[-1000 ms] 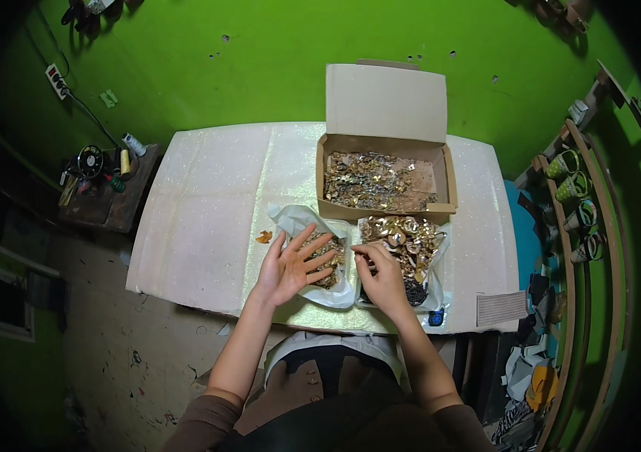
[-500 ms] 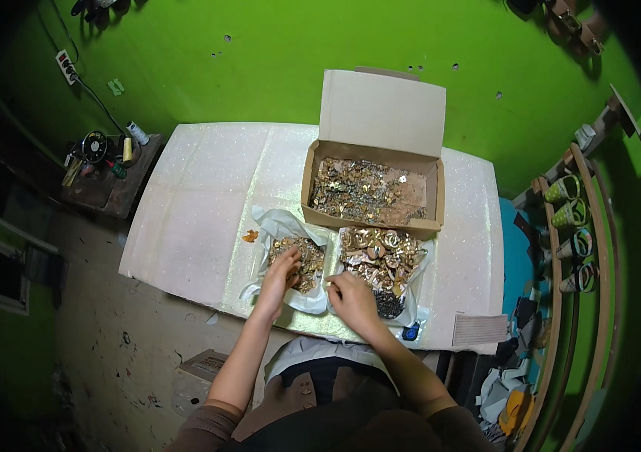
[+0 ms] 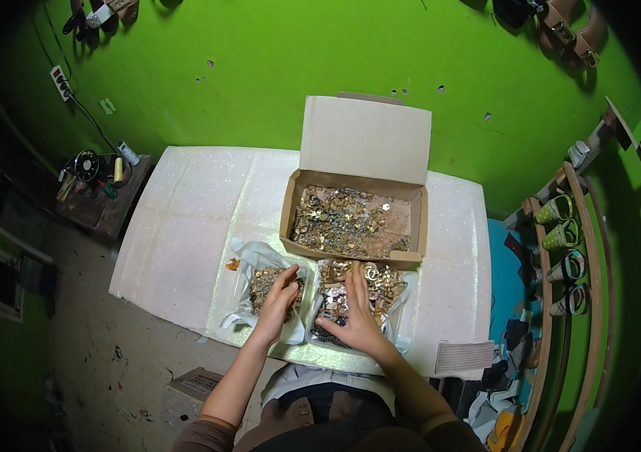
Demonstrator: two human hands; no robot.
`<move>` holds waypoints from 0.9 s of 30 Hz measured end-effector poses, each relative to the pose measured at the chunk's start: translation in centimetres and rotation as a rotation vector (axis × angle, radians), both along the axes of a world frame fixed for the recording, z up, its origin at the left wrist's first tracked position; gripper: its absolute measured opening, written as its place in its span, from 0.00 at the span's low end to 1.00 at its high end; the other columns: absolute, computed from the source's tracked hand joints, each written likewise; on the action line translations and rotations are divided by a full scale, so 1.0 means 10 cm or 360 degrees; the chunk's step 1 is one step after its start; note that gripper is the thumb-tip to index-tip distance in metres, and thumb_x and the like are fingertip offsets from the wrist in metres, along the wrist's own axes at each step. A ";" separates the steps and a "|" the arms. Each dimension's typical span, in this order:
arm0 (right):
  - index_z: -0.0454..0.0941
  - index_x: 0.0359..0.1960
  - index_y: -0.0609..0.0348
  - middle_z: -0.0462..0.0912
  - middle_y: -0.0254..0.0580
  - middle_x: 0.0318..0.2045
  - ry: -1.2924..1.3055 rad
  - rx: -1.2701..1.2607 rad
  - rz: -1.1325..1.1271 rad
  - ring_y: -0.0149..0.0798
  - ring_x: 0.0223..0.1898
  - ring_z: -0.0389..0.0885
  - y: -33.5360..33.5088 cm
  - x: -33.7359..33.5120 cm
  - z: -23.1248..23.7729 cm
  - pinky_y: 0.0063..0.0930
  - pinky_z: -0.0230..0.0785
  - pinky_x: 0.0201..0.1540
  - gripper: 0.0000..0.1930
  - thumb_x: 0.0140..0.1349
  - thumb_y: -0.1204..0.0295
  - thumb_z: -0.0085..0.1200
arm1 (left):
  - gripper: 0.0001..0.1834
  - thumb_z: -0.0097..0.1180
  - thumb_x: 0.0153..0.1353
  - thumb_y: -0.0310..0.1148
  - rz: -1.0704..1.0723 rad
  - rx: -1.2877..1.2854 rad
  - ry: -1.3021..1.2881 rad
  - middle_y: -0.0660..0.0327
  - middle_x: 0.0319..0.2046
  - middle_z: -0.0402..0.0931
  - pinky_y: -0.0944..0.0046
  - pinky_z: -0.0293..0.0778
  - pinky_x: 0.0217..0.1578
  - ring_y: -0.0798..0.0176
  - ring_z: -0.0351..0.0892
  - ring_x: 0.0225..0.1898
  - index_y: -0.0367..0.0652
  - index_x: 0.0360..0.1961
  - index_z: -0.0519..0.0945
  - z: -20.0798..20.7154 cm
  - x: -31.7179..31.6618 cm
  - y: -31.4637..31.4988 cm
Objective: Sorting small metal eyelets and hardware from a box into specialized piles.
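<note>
My left hand (image 3: 278,303) is over the right side of a white plastic-lined tray (image 3: 241,248). Its fingers are stretched out, and small gold and silver metal pieces (image 3: 263,283) lie beneath. Over a second lined tray (image 3: 405,303) my right hand (image 3: 356,320) spreads flat, thumb apart from the fingers, above larger shiny gold-coloured fittings (image 3: 381,277) and a dark heap at the near end. I cannot tell whether its fingertips touch them. Behind both trays stands an open cardboard box (image 3: 351,251) with many small metal pieces across its bottom.
The box's lid (image 3: 366,137) stands raised near the green wall. A glittery white sheet (image 3: 185,226) covers the table. An orange scrap (image 3: 232,264) lies by the left tray, a striped card (image 3: 465,356) at the front right. A wooden rack (image 3: 589,248) holds sandals (image 3: 555,209).
My right hand has gone from the gap between the trays onto the right tray, its fingers opening out. The left hand stays by its tray. The whole scene sits lower in view.
</note>
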State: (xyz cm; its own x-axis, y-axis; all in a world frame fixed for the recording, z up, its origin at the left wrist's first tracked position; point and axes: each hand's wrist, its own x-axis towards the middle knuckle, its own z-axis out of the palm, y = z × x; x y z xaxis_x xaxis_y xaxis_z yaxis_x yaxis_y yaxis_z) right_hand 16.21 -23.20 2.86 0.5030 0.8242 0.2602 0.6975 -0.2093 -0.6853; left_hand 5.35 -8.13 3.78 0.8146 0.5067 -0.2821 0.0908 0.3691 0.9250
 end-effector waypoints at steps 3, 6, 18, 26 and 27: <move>0.53 0.61 0.54 0.54 0.54 0.59 0.0221 0.0171 0.0019 0.54 0.57 0.60 0.05 0.33 0.12 0.41 0.60 0.54 0.35 0.52 0.60 0.55 | 0.26 0.40 0.61 0.37 0.0003 0.0058 -0.0094 0.55 0.59 0.56 0.62 0.51 0.58 0.61 0.53 0.61 0.38 0.59 0.58 0.14 0.23 0.07; 0.64 0.54 0.55 0.68 0.49 0.49 0.0325 -0.0076 0.0085 0.48 0.49 0.70 0.11 0.78 0.22 0.36 0.64 0.50 0.24 0.55 0.65 0.51 | 0.23 0.40 0.62 0.35 0.0014 0.0146 -0.0127 0.55 0.55 0.61 0.63 0.59 0.55 0.61 0.62 0.57 0.36 0.57 0.60 0.12 0.54 0.22; 0.73 0.41 0.60 0.75 0.45 0.34 0.0330 -0.0176 0.0233 0.39 0.33 0.76 0.58 1.81 -0.04 0.28 0.68 0.37 0.11 0.57 0.71 0.46 | 0.25 0.28 0.66 0.44 0.0127 0.0253 -0.0092 0.56 0.47 0.70 0.64 0.63 0.50 0.64 0.69 0.49 0.35 0.52 0.66 -0.24 1.31 0.91; 0.73 0.41 0.61 0.75 0.48 0.36 0.0330 -0.0397 0.0477 0.46 0.40 0.74 1.12 2.04 -0.35 0.35 0.66 0.44 0.13 0.55 0.69 0.48 | 0.29 0.27 0.66 0.48 0.0270 0.0005 -0.0251 0.52 0.44 0.71 0.64 0.63 0.50 0.62 0.70 0.47 0.32 0.50 0.66 -0.36 1.66 1.10; 0.72 0.42 0.60 0.74 0.48 0.37 0.0286 -0.0365 0.0450 0.47 0.41 0.73 1.24 2.06 -0.36 0.35 0.66 0.45 0.14 0.54 0.69 0.49 | 0.29 0.26 0.66 0.48 0.0292 -0.0109 -0.0261 0.52 0.44 0.71 0.65 0.63 0.50 0.63 0.70 0.47 0.32 0.49 0.67 -0.36 1.72 1.11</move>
